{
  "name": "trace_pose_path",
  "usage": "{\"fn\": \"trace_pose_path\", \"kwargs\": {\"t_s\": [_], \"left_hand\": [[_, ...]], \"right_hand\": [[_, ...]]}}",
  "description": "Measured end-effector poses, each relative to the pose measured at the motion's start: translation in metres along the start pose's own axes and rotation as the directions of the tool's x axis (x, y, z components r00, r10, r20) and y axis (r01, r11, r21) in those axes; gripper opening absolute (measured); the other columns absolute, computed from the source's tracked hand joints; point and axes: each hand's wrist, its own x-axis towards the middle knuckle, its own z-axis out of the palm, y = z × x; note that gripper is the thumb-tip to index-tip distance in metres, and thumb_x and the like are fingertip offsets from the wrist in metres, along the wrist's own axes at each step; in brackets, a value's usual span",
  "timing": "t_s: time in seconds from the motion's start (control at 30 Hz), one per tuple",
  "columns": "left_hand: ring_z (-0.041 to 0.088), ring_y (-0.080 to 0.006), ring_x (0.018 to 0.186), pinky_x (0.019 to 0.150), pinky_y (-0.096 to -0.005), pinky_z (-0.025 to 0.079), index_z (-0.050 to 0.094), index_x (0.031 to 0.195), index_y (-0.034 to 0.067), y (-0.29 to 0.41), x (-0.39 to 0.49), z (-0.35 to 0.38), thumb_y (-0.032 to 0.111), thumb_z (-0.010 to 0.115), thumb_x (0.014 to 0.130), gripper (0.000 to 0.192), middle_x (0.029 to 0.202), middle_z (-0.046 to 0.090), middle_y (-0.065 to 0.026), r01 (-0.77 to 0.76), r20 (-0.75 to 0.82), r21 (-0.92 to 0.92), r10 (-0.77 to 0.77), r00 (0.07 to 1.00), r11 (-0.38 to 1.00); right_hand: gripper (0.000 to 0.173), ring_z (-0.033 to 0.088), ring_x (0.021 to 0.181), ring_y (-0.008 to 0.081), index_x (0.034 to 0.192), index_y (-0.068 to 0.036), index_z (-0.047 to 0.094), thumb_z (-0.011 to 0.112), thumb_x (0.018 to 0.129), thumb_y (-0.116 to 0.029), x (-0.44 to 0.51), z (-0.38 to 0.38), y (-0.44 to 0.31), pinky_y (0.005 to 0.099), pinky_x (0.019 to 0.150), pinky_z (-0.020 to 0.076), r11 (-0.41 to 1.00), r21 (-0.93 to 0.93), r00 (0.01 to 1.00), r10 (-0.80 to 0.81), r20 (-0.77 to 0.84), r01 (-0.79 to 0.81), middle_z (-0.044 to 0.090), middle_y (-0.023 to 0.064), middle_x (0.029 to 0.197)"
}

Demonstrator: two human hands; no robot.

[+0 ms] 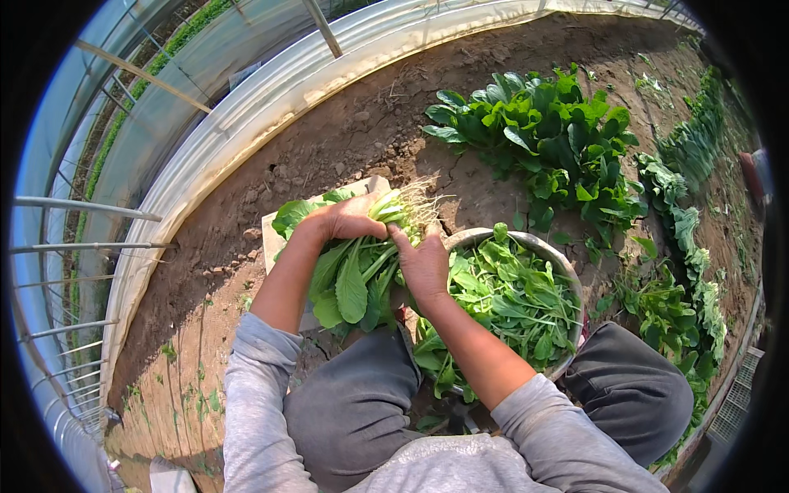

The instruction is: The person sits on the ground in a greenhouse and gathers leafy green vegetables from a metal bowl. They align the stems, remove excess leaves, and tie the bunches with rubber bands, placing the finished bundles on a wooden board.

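Observation:
A bunch of leafy greens (351, 277) is held in front of me, its pale stems and thin roots (422, 203) pointing up and away. My left hand (354, 217) wraps around the stems from the left. Against the root end, my right hand (424, 266) presses with its thumb close to the left thumb; its other fingers are partly hidden. The broad leaves hang down toward my knee. Right of the bunch, between my legs, stands a round basin (570, 271) full of loose green leaves (511, 296). A pale flat board or sheet (269, 237) lies partly beneath the bunch.
A large heap of leafy greens (555, 135) rests on the bare soil (345, 135) beyond the basin. More cut greens (696, 246) form a row at right. Plastic greenhouse sheeting (259, 135) curves along the left and far side. A plastic crate (736, 391) sits at the right edge.

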Motion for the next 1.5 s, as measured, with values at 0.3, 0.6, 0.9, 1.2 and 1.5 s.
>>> {"fn": "trace_pose_path", "kwargs": {"t_s": [0.3,0.6,0.9,1.2,1.5], "left_hand": [[0.059,-0.0202,0.106,0.095,-0.0348,0.048,0.053,0.131,0.002,-0.006,-0.002,-0.012,0.022,0.071,0.076,0.061,0.118,0.065,-0.0111,-0.011,0.08,-0.146,0.023,0.997,0.989],[0.059,-0.0174,0.107,0.095,-0.0348,0.048,0.053,0.135,0.003,-0.021,0.003,-0.013,0.025,0.07,0.078,0.063,0.122,0.064,-0.0108,-0.049,0.085,-0.077,0.056,0.995,0.996],[0.059,-0.0195,0.102,0.092,-0.0343,0.048,0.049,0.133,0.003,-0.023,0.003,-0.01,0.031,0.07,0.075,0.067,0.114,0.065,-0.0122,-0.149,0.076,-0.123,0.159,0.984,0.981],[0.061,-0.0181,0.1,0.089,-0.0345,0.05,0.053,0.132,0.004,-0.028,-0.001,-0.013,0.029,0.069,0.079,0.061,0.114,0.067,-0.0116,-0.038,-0.001,-0.171,0.039,0.999,0.985],[0.056,-0.0185,0.11,0.1,-0.0343,0.044,0.047,0.14,0.001,-0.035,0.006,-0.008,0.031,0.075,0.071,0.081,0.123,0.063,-0.0113,-0.199,0.048,-0.065,0.203,0.978,0.978]], "right_hand": [[0.04,0.059,0.067,0.0217,0.098,-0.001,0.063,0.08,0.079,-0.032,-0.015,0.009,0.015,0.0367,0.067,0.0485,0.933,0.36,0.999,0.024,-0.032,-0.011,0.064,0.0113,0.075],[0.055,0.066,0.074,0.0302,0.091,0.002,0.061,0.075,0.081,-0.05,-0.008,0.003,0.021,0.041,0.071,0.0514,0.965,0.254,0.997,-0.072,0.014,0.066,0.068,0.0198,0.082],[0.064,0.07,0.081,0.0388,0.099,0.0,0.071,0.076,0.076,-0.059,0.011,-0.009,-0.005,0.0455,0.074,0.054,0.975,-0.21,0.997,-0.065,0.031,0.07,0.072,0.0226,0.086],[0.035,0.064,0.082,0.0329,0.094,-0.004,0.066,0.08,0.077,-0.03,-0.032,-0.006,0.004,0.0406,0.072,0.0509,0.923,0.053,0.919,-0.373,-0.129,0.382,0.065,0.0145,0.091],[0.058,0.069,0.077,0.0357,0.092,-0.002,0.067,0.078,0.075,-0.056,-0.012,-0.002,-0.011,0.0447,0.072,0.052,0.992,0.098,0.995,-0.076,-0.057,0.082,0.07,0.0199,0.082]]}}
